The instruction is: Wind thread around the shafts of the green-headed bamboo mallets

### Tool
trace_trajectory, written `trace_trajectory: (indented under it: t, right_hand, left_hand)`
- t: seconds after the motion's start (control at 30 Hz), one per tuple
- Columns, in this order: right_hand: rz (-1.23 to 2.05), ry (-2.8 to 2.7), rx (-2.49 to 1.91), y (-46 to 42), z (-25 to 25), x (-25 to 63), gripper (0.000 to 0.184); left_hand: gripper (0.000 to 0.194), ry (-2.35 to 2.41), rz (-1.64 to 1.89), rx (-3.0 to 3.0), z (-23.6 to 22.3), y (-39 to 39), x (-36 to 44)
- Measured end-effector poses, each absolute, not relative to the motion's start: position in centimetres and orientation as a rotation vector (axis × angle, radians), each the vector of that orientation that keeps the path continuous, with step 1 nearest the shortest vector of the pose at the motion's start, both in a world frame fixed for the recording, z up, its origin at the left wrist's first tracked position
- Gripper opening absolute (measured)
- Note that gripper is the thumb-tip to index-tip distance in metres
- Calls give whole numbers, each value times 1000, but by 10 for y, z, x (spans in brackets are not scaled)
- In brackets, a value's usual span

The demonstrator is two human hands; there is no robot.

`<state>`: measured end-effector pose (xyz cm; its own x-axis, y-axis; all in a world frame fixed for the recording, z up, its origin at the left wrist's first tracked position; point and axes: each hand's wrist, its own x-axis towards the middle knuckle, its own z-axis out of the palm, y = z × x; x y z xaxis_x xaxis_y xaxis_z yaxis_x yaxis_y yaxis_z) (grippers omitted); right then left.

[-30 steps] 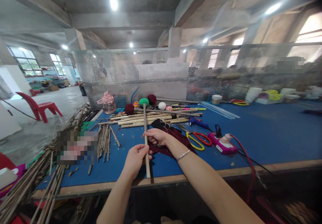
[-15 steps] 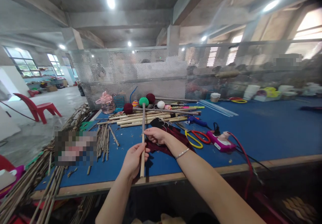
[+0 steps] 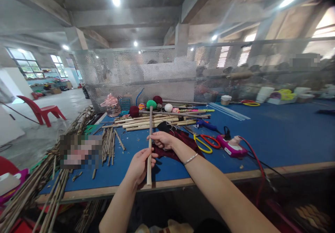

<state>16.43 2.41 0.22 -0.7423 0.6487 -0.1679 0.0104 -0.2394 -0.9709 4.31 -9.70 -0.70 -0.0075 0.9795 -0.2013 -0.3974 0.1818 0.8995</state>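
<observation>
A long wooden mallet [image 3: 149,172] points away from me, pale at its near end and greyish farther up. A green ball [image 3: 151,104] appears at its far end. My left hand [image 3: 140,165] is closed around the pale lower part, near the table edge. Just above it, my right hand [image 3: 162,140] pinches the shaft between thumb and fingers, where the pale part meets the grey. Under my right hand lies a dark red cloth [image 3: 180,144]. Beyond my hands rest several pale sticks [image 3: 138,124], with a dark red ball [image 3: 134,111] and a white ball [image 3: 168,107] behind them.
Yellow-and-red-handled scissors [image 3: 205,145], a blue glue gun [image 3: 206,124] and a purple power strip [image 3: 231,146] lie to the right. Thin twigs [image 3: 108,145] and a bundle of branches [image 3: 56,180] are on the left. A perforated metal screen [image 3: 131,72] stands behind the blue table [image 3: 261,135].
The view has shifted slightly. Both hands keep their hold on the mallet, nearly unmoved.
</observation>
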Motion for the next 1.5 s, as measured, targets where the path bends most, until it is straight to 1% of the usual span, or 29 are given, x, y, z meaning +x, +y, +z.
trace_trajectory:
  t: [0.1,0.23,0.37,0.57,0.7,0.77,1.0,1.1,1.2,1.33,1.4,1.5]
  right_hand:
    - [2034,-1598,-778,25,-1,163,28]
    - [2019,-1547,-853,26,-2,161,35]
    - [2055,-1571,-871,25,0,161,30]
    - [2053,-1603,-849,24,0,161,29]
    - [2060,-1570,-851,23,2,161,31]
    - [2063,-1558,-850,23,3,161,32]
    - [2138,-1556,-811,27,-3,163,32]
    - [2096,-1526,-822,28,-4,163,36]
    - [2098,-1520,-841,27,-2,163,39]
    - [2129,-1547,-819,25,1,164,37]
    - [2123,-1562,-812,25,1,164,35]
    - [2103,-1544,-830,24,0,163,36]
  left_hand:
    - [27,995,1212,776,-5,-99,42]
    - [29,1067,1267,798,-6,-98,49]
    - [33,1074,1349,775,-7,-97,52]
    - [44,1038,1330,764,-6,-100,48]
    - [59,1129,1324,820,-6,-98,53]
    - [62,1145,1330,846,-6,-98,54]
    - [45,1020,1230,806,-2,-103,50]
    - [45,1055,1302,769,-5,-102,51]
    - [49,1074,1414,779,-9,-98,52]
    - [50,958,1403,713,-9,-97,48]
    - [48,923,1342,690,-8,-99,45]
    - [38,962,1302,700,-7,-99,44]
